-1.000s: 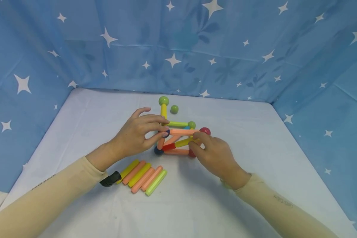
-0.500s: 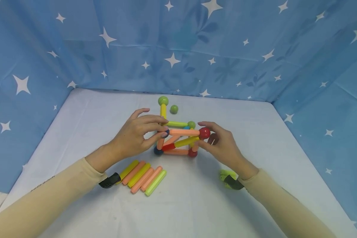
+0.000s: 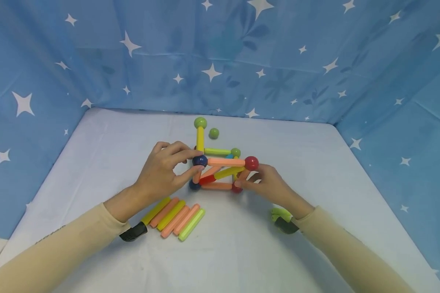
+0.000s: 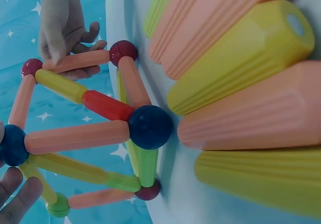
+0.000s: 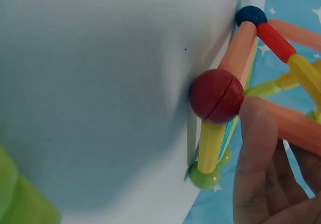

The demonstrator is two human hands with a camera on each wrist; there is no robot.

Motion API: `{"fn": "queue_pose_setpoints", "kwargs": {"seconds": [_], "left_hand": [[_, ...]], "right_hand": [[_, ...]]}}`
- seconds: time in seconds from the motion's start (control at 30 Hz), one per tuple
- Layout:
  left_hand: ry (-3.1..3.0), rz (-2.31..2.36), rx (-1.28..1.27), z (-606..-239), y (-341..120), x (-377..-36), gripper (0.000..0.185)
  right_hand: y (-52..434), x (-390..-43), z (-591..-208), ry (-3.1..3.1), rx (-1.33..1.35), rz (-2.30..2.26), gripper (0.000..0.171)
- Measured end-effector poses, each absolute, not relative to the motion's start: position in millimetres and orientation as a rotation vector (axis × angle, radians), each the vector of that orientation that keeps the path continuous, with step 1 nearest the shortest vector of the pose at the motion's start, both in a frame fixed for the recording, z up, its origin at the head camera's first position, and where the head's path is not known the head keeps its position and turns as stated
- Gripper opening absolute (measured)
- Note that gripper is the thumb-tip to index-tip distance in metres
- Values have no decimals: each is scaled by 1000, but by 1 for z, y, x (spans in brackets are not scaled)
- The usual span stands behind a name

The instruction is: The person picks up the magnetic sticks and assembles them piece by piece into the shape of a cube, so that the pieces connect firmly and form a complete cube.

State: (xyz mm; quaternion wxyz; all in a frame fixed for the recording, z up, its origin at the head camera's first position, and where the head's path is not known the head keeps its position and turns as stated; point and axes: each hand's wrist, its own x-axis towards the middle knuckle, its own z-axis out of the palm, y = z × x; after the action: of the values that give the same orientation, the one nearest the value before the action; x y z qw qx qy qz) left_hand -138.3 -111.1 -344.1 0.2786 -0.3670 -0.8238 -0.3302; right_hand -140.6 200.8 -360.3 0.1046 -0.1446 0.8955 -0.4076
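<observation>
Magnetic sticks and balls form an open frame on the white table. With thumb and fingertips my left hand (image 3: pixel 159 167) pinches the upper blue ball (image 3: pixel 199 161), at the front left corner. From it an orange stick (image 3: pixel 225 162) runs across to the upper red ball (image 3: pixel 251 163). My right hand (image 3: pixel 269 185) pinches the upright orange stick (image 5: pixel 291 126) below that ball, its thumb right beside the lower red ball (image 5: pixel 217 96). In the left wrist view a yellow stick (image 4: pixel 61 86) and a red stick (image 4: pixel 106 105) slant down to the lower blue ball (image 4: pixel 150 127).
Several loose orange, yellow and green sticks (image 3: pixel 174 217) lie in a row in front of the frame. A loose green ball (image 3: pixel 214 133) sits behind it. A light green object (image 3: pixel 280 213) lies by the right wrist. Blue starry curtain (image 3: pixel 220 57) surrounds the table.
My right hand has moved from the slanted yellow stick near the upper red ball down to the upright orange stick. My left fingers have shifted on the blue ball, leaving more of it visible.
</observation>
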Motion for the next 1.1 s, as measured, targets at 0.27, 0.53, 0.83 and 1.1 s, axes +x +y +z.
{"fn": "queue_pose_setpoints", "kwargs": {"seconds": [0.27,0.53,0.83,1.1], "left_hand": [[-2236,-926,-970,-345,-113,-138,33],[-2272,-1055,-945,-345,-112,-135,35],[-2305,-1117,-873,-343,-112,-131,38],[-2348,-1286,-843,-339,-120,-135,40]], "right_hand": [[191,-139,-361,2668,-454,-1354,44],[190,-142,-361,2567,-508,-1500,30],[202,-144,-370,2544,-400,-1122,22],[201,-135,-373,2530,-481,-1094,20]]}}
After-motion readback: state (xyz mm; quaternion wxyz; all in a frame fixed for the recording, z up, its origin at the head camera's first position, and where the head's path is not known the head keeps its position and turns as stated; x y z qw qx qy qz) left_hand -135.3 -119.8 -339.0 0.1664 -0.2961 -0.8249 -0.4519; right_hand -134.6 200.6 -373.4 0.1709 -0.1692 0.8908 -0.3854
